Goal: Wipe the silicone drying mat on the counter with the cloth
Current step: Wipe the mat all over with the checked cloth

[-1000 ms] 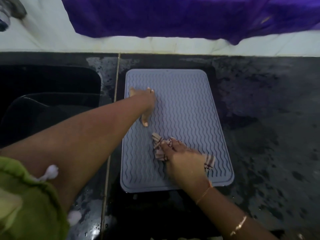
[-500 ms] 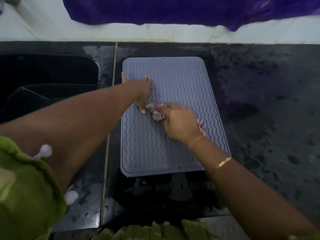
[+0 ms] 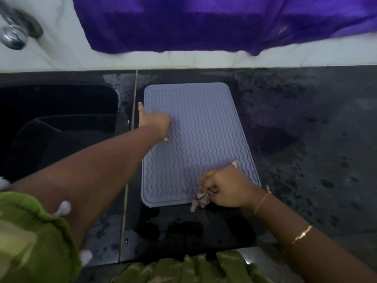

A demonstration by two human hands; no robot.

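While the left hand (image 3: 157,123) presses on the silicone mat (image 3: 200,129) at its left edge, thumb splayed, holding nothing, the right hand (image 3: 226,188) sits at the mat's near right corner, fingers curled tight round the bunched cloth (image 3: 201,198). Mat lies flat on dark wet counter (image 3: 306,139); sink (image 3: 51,111) left of mat, purple fabric (image 3: 204,23) beyond it.
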